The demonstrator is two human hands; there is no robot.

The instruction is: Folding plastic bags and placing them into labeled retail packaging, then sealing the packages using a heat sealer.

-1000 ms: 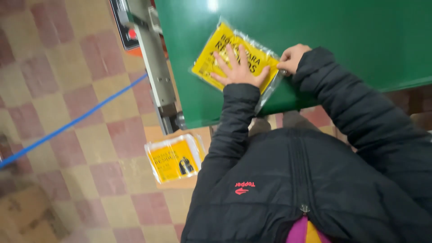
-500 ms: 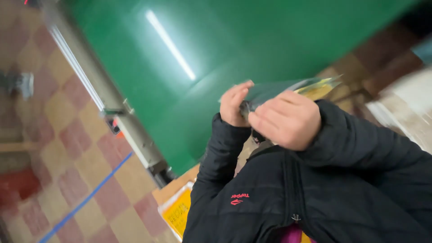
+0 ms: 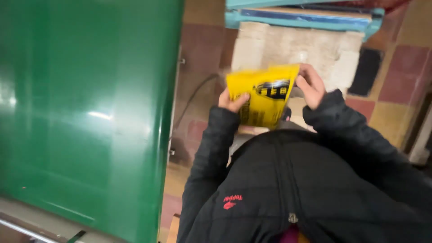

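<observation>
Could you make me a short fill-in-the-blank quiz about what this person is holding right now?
1. Both hands hold a flat packet whose main colour is ____.
2. The left hand grips the packet's ____ edge as seen in the picture.
3. The big glossy surface on the left of the picture is ____.
4. The person's jacket is ____.

Missing words: yellow; left; green; black

Single head view, looking steeply down over the person's own black jacket [image 3: 306,189]. Close range: hands [image 3: 310,83] near frame centre, green table [image 3: 85,112] left, tiled floor [image 3: 396,72] beyond. Slightly blurred.
</observation>
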